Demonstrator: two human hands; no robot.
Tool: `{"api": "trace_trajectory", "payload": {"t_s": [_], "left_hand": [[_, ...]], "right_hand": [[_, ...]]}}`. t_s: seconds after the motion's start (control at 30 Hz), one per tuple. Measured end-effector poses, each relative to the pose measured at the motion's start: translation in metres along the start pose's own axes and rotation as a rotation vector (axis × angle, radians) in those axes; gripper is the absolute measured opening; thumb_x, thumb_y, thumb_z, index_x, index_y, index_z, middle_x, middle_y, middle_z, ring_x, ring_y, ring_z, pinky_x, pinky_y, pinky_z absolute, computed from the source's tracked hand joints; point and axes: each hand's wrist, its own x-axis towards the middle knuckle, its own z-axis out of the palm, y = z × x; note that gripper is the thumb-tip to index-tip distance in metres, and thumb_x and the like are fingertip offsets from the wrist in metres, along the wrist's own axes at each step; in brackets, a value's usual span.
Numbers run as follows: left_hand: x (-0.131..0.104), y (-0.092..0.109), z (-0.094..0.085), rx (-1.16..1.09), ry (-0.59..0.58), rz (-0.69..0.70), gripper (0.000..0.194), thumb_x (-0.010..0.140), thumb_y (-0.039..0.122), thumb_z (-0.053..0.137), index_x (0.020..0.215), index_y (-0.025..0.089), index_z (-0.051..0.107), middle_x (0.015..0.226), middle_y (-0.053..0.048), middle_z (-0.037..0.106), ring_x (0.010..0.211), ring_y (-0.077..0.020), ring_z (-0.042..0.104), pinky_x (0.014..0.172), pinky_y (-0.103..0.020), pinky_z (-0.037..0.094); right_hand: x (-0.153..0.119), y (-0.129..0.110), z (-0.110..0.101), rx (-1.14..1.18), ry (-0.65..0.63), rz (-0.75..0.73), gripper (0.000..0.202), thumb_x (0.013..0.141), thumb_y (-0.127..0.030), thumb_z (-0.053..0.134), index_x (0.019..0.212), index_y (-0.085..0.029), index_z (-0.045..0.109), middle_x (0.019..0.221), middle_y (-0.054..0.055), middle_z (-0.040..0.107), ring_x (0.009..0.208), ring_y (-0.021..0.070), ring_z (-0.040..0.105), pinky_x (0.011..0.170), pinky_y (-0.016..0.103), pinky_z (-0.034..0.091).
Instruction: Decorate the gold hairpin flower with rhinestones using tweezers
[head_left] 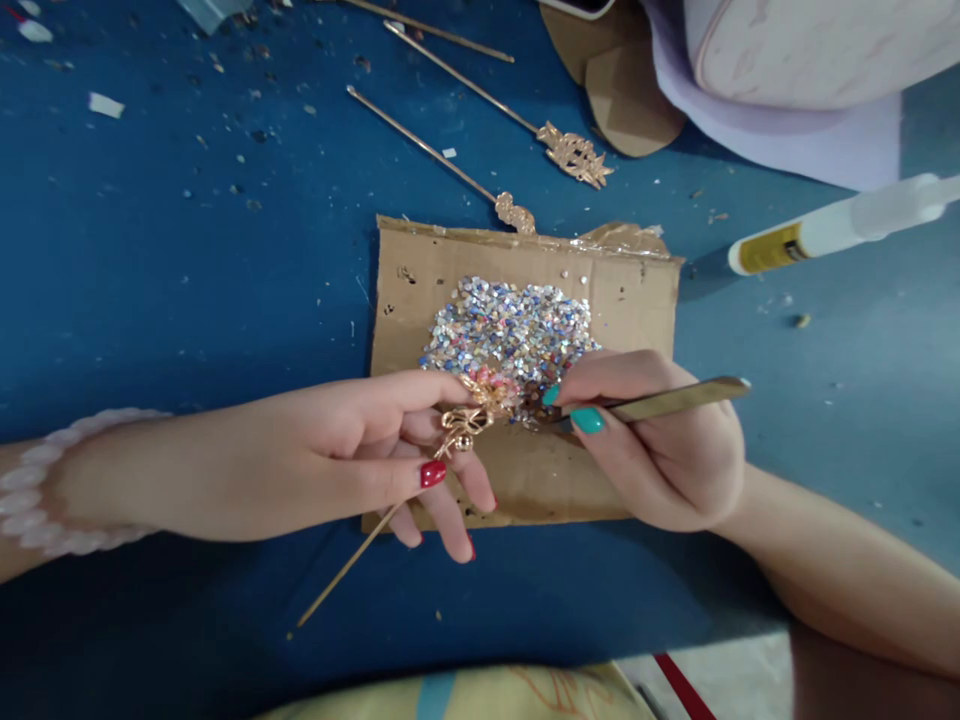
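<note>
My left hand (390, 440) pinches a gold hairpin (466, 422) by its ornate head, between thumb and fingers. Its thin stick slants down to the left, and pink and pale stones sit on the head. In my right hand (660, 440) is a pair of metal tweezers (682, 398), gripped like a pen. Their tips point left, close to the hairpin's head, and lie low over the small rhinestones (517, 325). These blue, silver and white stones lie in a heap on a piece of cardboard (630, 300) beneath both hands.
Two gold hairpins with ornate heads (574, 157) (514, 212) lie beyond the cardboard, near another thin stick (435, 30). At the right a white glue bottle (832, 228) with a yellow label lies on the blue table (187, 250). Cardboard pieces (630, 100) and lilac cloth (795, 140) are at the back right.
</note>
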Motion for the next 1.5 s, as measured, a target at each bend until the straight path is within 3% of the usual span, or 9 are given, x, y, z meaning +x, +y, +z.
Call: {"api": "trace_trajectory", "payload": {"t_s": [0.23, 0.4, 0.5, 0.7, 0.93, 1.03, 1.13, 1.37, 1.5], "left_hand": [[-0.002, 0.0, 0.001, -0.002, -0.006, 0.004, 0.067, 0.123, 0.036, 0.073, 0.185, 0.038, 0.047, 0.153, -0.007, 0.085, 0.124, -0.0287, 0.092, 0.092, -0.027, 0.071], [-0.001, -0.001, 0.0, 0.012, -0.02, 0.03, 0.07, 0.125, 0.037, 0.07, 0.189, 0.04, 0.043, 0.155, -0.01, 0.085, 0.128, -0.0335, 0.092, 0.093, -0.031, 0.073], [-0.002, -0.001, 0.001, 0.014, -0.008, 0.014, 0.075, 0.123, 0.036, 0.071, 0.191, 0.04, 0.041, 0.152, -0.01, 0.087, 0.127, -0.0344, 0.093, 0.093, -0.032, 0.073], [-0.003, 0.0, 0.003, -0.027, 0.004, 0.001, 0.069, 0.124, 0.032, 0.07, 0.189, 0.041, 0.046, 0.151, -0.007, 0.087, 0.128, -0.0328, 0.092, 0.096, -0.031, 0.072], [-0.005, -0.002, 0.003, -0.055, 0.015, -0.004, 0.066, 0.124, 0.038, 0.075, 0.185, 0.038, 0.05, 0.149, -0.008, 0.087, 0.126, -0.0328, 0.093, 0.096, -0.031, 0.074], [-0.005, -0.005, -0.001, -0.031, -0.012, 0.018, 0.063, 0.128, 0.043, 0.067, 0.187, 0.039, 0.047, 0.154, -0.01, 0.086, 0.128, -0.0338, 0.092, 0.096, -0.032, 0.074], [-0.005, -0.005, -0.002, -0.019, -0.011, 0.017, 0.061, 0.13, 0.042, 0.063, 0.189, 0.039, 0.047, 0.156, -0.01, 0.085, 0.129, -0.0325, 0.092, 0.096, -0.031, 0.073], [-0.005, -0.003, 0.0, -0.018, -0.013, 0.01, 0.066, 0.129, 0.04, 0.066, 0.19, 0.039, 0.043, 0.156, -0.011, 0.085, 0.129, -0.0332, 0.092, 0.095, -0.031, 0.073], [-0.003, -0.002, 0.001, -0.013, -0.007, 0.012, 0.07, 0.128, 0.04, 0.068, 0.191, 0.038, 0.038, 0.156, -0.012, 0.084, 0.128, -0.0319, 0.092, 0.094, -0.029, 0.072]], "right_hand": [[-0.003, 0.0, 0.002, -0.019, 0.018, -0.05, 0.017, 0.116, -0.01, 0.063, 0.126, -0.024, 0.068, 0.095, 0.003, 0.083, 0.073, 0.0196, 0.079, 0.073, 0.033, 0.07], [-0.004, -0.002, 0.001, -0.1, 0.018, -0.123, 0.014, 0.119, -0.015, 0.063, 0.126, -0.022, 0.072, 0.102, 0.007, 0.089, 0.075, 0.0228, 0.083, 0.071, 0.039, 0.072], [-0.003, -0.004, 0.0, -0.101, 0.042, -0.13, 0.014, 0.119, -0.014, 0.063, 0.123, -0.025, 0.071, 0.098, 0.004, 0.088, 0.07, 0.0209, 0.081, 0.068, 0.037, 0.07], [-0.004, -0.005, 0.002, -0.092, 0.095, -0.099, 0.024, 0.114, -0.008, 0.064, 0.122, -0.031, 0.067, 0.099, 0.0, 0.09, 0.065, 0.0212, 0.079, 0.065, 0.038, 0.07], [-0.004, 0.0, 0.0, -0.091, 0.087, -0.136, 0.024, 0.112, -0.007, 0.066, 0.123, -0.028, 0.066, 0.097, 0.001, 0.089, 0.062, 0.0205, 0.076, 0.063, 0.037, 0.067], [-0.007, 0.003, -0.002, -0.029, 0.036, -0.066, 0.028, 0.109, -0.008, 0.066, 0.128, -0.029, 0.066, 0.095, 0.003, 0.087, 0.069, 0.0229, 0.08, 0.067, 0.037, 0.069], [-0.011, 0.002, -0.001, -0.024, 0.069, 0.04, 0.036, 0.109, -0.004, 0.061, 0.131, -0.032, 0.066, 0.102, 0.005, 0.088, 0.08, 0.0246, 0.084, 0.075, 0.039, 0.072], [-0.013, -0.001, -0.003, -0.071, 0.018, 0.109, 0.036, 0.108, -0.006, 0.06, 0.128, -0.035, 0.068, 0.108, 0.006, 0.09, 0.085, 0.0274, 0.088, 0.081, 0.045, 0.077], [-0.015, 0.0, -0.004, -0.079, 0.058, 0.103, 0.035, 0.108, -0.005, 0.06, 0.126, -0.034, 0.07, 0.109, 0.007, 0.09, 0.084, 0.0273, 0.087, 0.078, 0.045, 0.076]]}}
